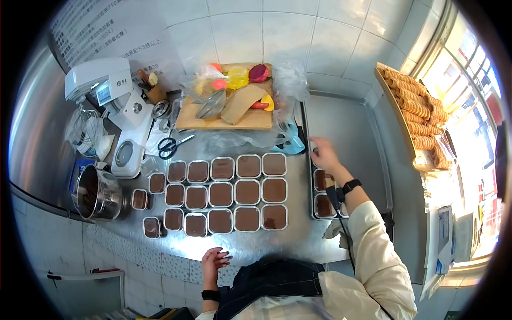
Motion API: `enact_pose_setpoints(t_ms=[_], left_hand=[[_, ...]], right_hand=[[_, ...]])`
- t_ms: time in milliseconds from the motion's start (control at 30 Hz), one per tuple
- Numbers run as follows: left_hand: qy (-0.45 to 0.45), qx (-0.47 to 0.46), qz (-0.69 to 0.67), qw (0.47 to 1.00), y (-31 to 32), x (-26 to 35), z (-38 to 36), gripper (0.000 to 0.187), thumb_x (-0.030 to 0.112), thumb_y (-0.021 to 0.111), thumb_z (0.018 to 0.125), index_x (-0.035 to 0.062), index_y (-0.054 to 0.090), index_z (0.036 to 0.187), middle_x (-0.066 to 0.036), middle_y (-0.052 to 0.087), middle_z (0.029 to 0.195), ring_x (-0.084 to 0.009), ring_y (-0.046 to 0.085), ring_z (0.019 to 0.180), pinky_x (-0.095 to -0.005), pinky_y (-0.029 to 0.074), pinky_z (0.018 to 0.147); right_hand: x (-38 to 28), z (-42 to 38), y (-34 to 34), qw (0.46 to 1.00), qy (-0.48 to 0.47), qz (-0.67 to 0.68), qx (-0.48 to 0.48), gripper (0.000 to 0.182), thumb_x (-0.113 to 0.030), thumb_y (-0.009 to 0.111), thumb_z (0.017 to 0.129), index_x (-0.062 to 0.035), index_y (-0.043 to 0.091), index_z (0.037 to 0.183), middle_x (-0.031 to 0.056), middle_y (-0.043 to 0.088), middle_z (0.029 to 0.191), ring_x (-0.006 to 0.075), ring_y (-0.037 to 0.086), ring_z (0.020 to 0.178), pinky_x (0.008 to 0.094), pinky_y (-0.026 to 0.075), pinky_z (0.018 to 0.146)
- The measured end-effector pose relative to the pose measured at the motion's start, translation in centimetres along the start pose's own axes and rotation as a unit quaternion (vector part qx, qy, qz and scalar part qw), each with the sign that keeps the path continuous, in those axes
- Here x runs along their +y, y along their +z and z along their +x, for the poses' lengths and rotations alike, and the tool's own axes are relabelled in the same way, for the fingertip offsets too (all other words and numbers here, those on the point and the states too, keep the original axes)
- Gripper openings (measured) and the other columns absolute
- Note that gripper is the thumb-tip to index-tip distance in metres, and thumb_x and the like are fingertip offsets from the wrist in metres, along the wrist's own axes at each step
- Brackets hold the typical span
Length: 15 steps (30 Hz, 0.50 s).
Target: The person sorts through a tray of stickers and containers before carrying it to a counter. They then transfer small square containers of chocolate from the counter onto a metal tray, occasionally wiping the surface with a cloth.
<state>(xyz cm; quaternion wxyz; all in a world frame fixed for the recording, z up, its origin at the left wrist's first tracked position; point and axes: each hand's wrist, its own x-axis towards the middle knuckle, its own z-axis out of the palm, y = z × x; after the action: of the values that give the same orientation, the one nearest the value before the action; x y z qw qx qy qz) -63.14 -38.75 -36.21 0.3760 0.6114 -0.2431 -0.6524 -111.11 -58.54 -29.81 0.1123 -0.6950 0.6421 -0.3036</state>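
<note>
My right hand (324,154) is over the left edge of a large metal tray (346,122), just above containers of brown filling (324,206) standing in it; its fingertips are partly hidden, and what they hold, if anything, is unclear. Near the table's front edge hangs my left hand (215,259), fingers loosely apart and holding nothing. Beyond it, square clear containers with smooth brown filling (220,221) stand in rows on the metal table. A few smaller ones (152,227) are at the left end of the rows.
A metal pot (99,194) and white mixer (128,117) stand left. Scissors (173,145) lie behind the containers. At the back, a wooden board (186,118) holds strainers and colourful items. A tray of rolled pastries (413,114) is at right. A cable hangs by my right forearm.
</note>
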Motion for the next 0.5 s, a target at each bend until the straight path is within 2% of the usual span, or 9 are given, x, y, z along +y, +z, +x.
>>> enact_pose_setpoints(t_ms=[33,67,133,167,233,267,333,367,500], left_hand=[[0.0,0.003,-0.001,1.0,0.0,0.0,0.0,0.024,0.02,0.041,0.091,0.0034,0.057,0.098,-0.013,0.066,0.083,-0.0187,0.065,0.064,-0.023,0.05,0.049],[-0.001,-0.003,-0.003,1.0,0.0,0.1,0.0,0.024,0.02,0.042,0.091,0.0035,0.057,0.098,-0.013,0.066,0.083,-0.0187,0.065,0.064,-0.023,0.05,0.05],[0.0,-0.01,-0.001,1.0,-0.2,0.1,0.0,0.024,0.02,0.042,0.091,0.0036,0.057,0.099,-0.013,0.066,0.083,-0.0186,0.065,0.064,-0.023,0.05,0.05],[-0.003,-0.018,-0.003,1.0,-0.3,-0.1,0.2,0.024,0.02,0.042,0.091,0.0036,0.057,0.099,-0.013,0.066,0.084,-0.0187,0.065,0.065,-0.0231,0.05,0.05],[-0.003,-0.024,-0.006,1.0,-0.4,0.1,0.2,0.024,0.02,0.042,0.091,0.0036,0.057,0.099,-0.013,0.066,0.084,-0.0189,0.065,0.065,-0.0233,0.05,0.05],[-0.007,-0.024,-0.002,1.0,-0.4,0.1,0.2,0.024,0.02,0.041,0.091,0.0038,0.057,0.099,-0.013,0.066,0.084,-0.0191,0.066,0.065,-0.0237,0.05,0.05],[-0.009,-0.019,-0.001,1.0,-0.2,0.2,0.1,0.024,0.02,0.041,0.091,0.0039,0.057,0.099,-0.013,0.066,0.085,-0.0193,0.066,0.065,-0.0241,0.05,0.05],[-0.009,-0.016,-0.003,1.0,-0.2,0.2,0.1,0.024,0.02,0.04,0.091,0.0041,0.057,0.099,-0.013,0.066,0.085,-0.0194,0.066,0.065,-0.0245,0.05,0.05],[-0.002,-0.018,-0.014,1.0,-0.4,-0.4,0.3,0.024,0.019,0.04,0.09,0.0046,0.057,0.099,-0.013,0.066,0.085,-0.0195,0.066,0.065,-0.0252,0.05,0.051]], right_hand=[[-1.1,0.3,0.7,0.998,-0.056,-0.005,-0.026,0.05,-0.018,0.064,0.073,-0.0049,0.048,0.118,0.0185,0.05,0.113,0.0353,0.047,0.105,0.039,0.039,0.091],[-2.3,0.5,1.7,0.998,-0.057,-0.003,-0.027,0.05,-0.018,0.064,0.073,-0.0049,0.048,0.118,0.0185,0.05,0.113,0.0353,0.047,0.105,0.039,0.039,0.091],[-4.7,1.0,3.6,0.988,-0.114,0.016,-0.105,0.061,-0.024,0.065,0.073,-0.0066,0.04,0.126,0.0197,0.049,0.114,0.0367,0.046,0.107,0.0408,0.039,0.091],[-5.8,1.3,4.5,0.988,-0.114,0.017,-0.103,0.061,-0.024,0.065,0.073,-0.0066,0.04,0.126,0.0197,0.049,0.114,0.0367,0.046,0.107,0.0408,0.039,0.091],[-7.2,1.9,6.1,0.974,-0.065,-0.066,-0.205,0.078,-0.033,0.068,0.071,-0.0099,0.028,0.133,0.0195,0.045,0.119,0.0383,0.044,0.109,0.0424,0.038,0.092],[-7.7,2.2,6.4,0.974,-0.069,-0.065,-0.204,0.078,-0.033,0.068,0.071,-0.0099,0.028,0.133,0.0195,0.045,0.119,0.0383,0.044,0.109,0.0424,0.038,0.092],[-8.5,2.7,7.0,0.96,-0.048,-0.114,-0.252,0.092,-0.037,0.071,0.067,-0.0109,0.018,0.137,0.0225,0.042,0.122,0.041,0.042,0.109,0.0437,0.037,0.093],[-8.7,2.9,7.1,0.96,-0.038,-0.101,-0.259,0.095,-0.036,0.072,0.062,-0.0115,0.019,0.137,0.0224,0.041,0.123,0.0413,0.042,0.109,0.0442,0.038,0.092],[-8.6,3.4,7.5,0.953,-0.036,-0.107,-0.279,0.096,-0.03,0.072,0.059,-0.0123,0.019,0.137,0.0223,0.04,0.123,0.0412,0.041,0.11,0.0443,0.038,0.092]])
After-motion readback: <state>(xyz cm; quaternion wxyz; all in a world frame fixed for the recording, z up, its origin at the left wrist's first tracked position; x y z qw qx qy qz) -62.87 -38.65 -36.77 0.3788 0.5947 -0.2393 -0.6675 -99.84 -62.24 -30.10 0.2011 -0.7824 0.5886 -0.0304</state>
